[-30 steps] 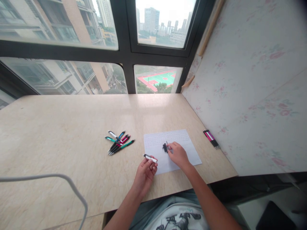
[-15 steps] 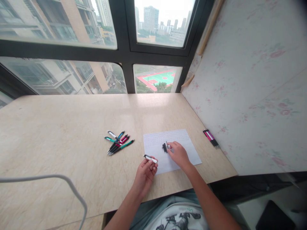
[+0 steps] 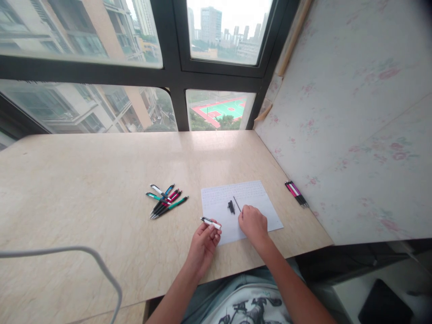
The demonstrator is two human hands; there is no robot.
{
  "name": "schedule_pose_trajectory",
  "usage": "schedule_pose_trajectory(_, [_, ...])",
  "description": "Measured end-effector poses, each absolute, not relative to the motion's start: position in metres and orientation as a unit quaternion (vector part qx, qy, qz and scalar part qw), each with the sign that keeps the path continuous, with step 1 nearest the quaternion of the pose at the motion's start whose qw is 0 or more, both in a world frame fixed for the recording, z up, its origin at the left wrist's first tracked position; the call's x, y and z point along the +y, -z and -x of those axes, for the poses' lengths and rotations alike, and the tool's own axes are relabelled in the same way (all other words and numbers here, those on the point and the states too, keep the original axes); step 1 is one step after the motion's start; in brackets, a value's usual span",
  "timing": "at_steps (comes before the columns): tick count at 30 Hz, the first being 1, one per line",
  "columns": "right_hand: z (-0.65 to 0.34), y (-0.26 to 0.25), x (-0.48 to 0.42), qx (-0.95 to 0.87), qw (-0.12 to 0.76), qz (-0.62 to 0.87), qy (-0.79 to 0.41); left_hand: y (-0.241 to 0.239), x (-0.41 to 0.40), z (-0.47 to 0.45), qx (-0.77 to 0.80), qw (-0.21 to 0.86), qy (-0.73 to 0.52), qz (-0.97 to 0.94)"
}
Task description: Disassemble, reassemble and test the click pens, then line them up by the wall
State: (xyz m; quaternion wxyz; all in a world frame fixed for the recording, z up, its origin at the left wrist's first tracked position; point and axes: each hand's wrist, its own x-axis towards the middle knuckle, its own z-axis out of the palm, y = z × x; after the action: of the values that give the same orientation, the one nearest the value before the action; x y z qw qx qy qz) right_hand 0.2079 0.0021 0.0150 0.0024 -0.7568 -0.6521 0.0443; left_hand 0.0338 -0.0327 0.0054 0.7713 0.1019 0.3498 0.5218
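My left hand (image 3: pixel 204 243) is closed on a white pen barrel (image 3: pixel 212 223) with a black clip end, held just over the near left edge of the paper. Over the right part of the sheet of paper (image 3: pixel 216 193), my right hand (image 3: pixel 254 223) pinches the near end of a thin dark pen refill (image 3: pixel 236 203). The refill points away from me. Just left of it lie small black pen parts (image 3: pixel 231 207) on the paper, too small to tell apart. Lines of handwriting show on the sheet's far half.
A loose pile of pens (image 3: pixel 168 201) in white, blue, red and green lies left of the paper. Several more pens (image 3: pixel 296 194) lie side by side against the wall at right. A grey cable (image 3: pixel 84 249) curves across the near left. Windows (image 3: pixel 221 108) border the table's far edge.
My right hand has drawn back toward me and turned palm down. The refill, mostly covered by the fingers before, now shows its length. My left hand keeps its hold on the barrel.
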Motion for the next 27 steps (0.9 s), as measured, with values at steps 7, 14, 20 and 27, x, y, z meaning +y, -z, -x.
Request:
schedule_pose_trajectory(7, [-0.225, -0.018, 0.000, -0.648, 0.093, 0.754, -0.062, -0.007, -0.032, -0.033, 0.353, 0.766, -0.527, -0.103])
schedule_pose_trajectory(14, [-0.237, -0.031, -0.021, -0.635, 0.358, 0.618, -0.293, -0.008, -0.028, -0.028, 0.356, 0.728, -0.578, -0.099])
schedule_pose_trajectory(20, [-0.232, -0.050, -0.029, -0.680, 0.378, 0.556, -0.293, -0.006, -0.026, -0.026, 0.367, 0.701, -0.606, -0.080])
schedule_pose_trajectory(27, [-0.226, -0.054, -0.029, -0.693, 0.368, 0.558, -0.271, -0.006, -0.026, -0.026, 0.375, 0.695, -0.605, -0.097])
